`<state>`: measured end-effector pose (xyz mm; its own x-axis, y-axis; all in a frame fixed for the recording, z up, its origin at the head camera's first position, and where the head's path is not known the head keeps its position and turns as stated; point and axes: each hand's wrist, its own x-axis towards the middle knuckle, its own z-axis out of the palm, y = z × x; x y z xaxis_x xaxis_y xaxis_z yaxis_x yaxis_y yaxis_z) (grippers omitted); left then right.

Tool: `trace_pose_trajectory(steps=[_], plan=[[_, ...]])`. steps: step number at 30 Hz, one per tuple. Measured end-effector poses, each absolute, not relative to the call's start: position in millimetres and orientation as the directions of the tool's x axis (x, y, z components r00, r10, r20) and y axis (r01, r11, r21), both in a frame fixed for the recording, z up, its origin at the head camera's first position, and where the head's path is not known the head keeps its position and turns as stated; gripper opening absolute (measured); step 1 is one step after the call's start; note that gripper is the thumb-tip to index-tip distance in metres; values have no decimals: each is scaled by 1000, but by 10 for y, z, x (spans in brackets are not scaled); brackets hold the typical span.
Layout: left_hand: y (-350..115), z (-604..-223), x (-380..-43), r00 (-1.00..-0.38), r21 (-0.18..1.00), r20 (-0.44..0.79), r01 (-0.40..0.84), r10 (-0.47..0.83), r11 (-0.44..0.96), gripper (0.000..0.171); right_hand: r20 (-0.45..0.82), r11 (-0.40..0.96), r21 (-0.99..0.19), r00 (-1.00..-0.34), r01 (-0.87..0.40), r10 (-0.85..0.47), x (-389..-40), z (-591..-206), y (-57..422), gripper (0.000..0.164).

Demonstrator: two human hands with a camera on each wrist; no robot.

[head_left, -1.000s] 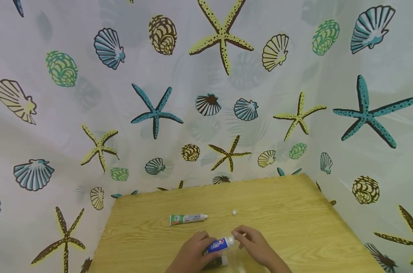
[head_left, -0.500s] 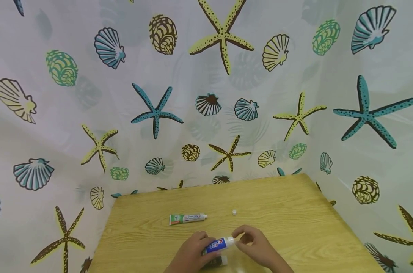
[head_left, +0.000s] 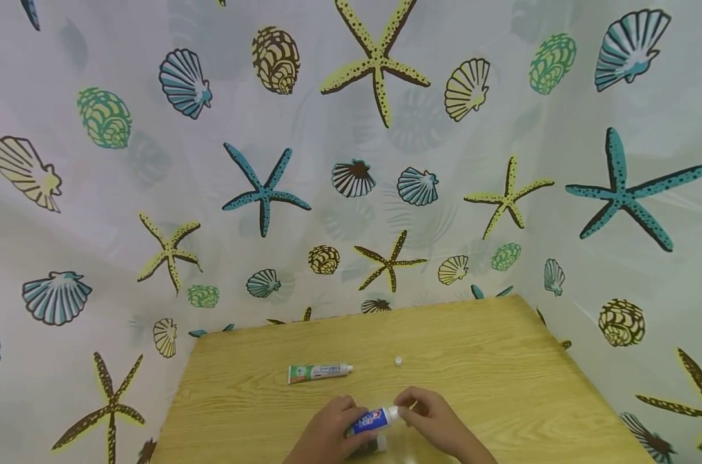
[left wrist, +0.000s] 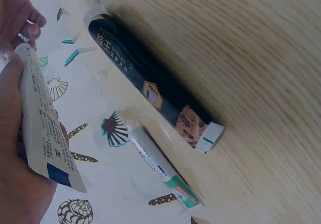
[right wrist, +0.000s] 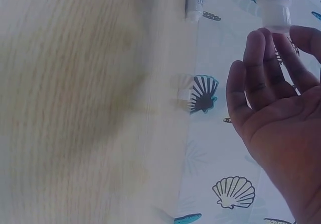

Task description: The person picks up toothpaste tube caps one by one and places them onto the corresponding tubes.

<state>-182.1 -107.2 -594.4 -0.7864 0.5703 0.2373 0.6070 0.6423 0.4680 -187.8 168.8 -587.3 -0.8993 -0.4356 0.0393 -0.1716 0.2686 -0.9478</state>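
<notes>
My left hand (head_left: 330, 428) grips a blue and white toothpaste tube (head_left: 370, 422) tilted above the table. In the left wrist view the printed white back of this tube (left wrist: 42, 118) shows, its flat end toward the camera. The fingertips of my right hand (head_left: 434, 419) meet around the white cap (right wrist: 276, 16) at the tube's other end. A black toothpaste tube (left wrist: 150, 78) lies on the table under my left hand, which partly hides it in the head view.
Farther back on the wooden table (head_left: 472, 348) lie a green and white toothpaste tube (head_left: 318, 372) and a small loose white cap (head_left: 398, 361). A white curtain (head_left: 327, 142) printed with shells and starfish surrounds the table's back and sides.
My right fingers have shifted and changed their bend around the cap. The held toothpaste tube and left hand have moved very slightly. The things lying on the table stay put.
</notes>
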Motion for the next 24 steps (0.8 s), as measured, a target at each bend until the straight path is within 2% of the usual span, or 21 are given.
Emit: trace_pose_trajectory(steps=[5,12,17,24], plan=[[-1038,-5920,-1810,-796,461,215,594,566,659,41,14,282,-948,-904,-148,-426,-1899,-5902,1673,25],[-1026,-5937,-1813,-800,455,216,590,560,667,41,-31,332,-939,-937,-92,-348,-1895,-5894,1639,37],[-1036,-5941,-1808,-795,455,244,599,555,659,41,1,279,-956,-948,-95,-318,-1874,-5875,1652,28],[-1055,-5936,-1819,-804,466,229,586,549,663,44,59,182,-973,-913,-143,-403,-1856,-5871,1688,25]])
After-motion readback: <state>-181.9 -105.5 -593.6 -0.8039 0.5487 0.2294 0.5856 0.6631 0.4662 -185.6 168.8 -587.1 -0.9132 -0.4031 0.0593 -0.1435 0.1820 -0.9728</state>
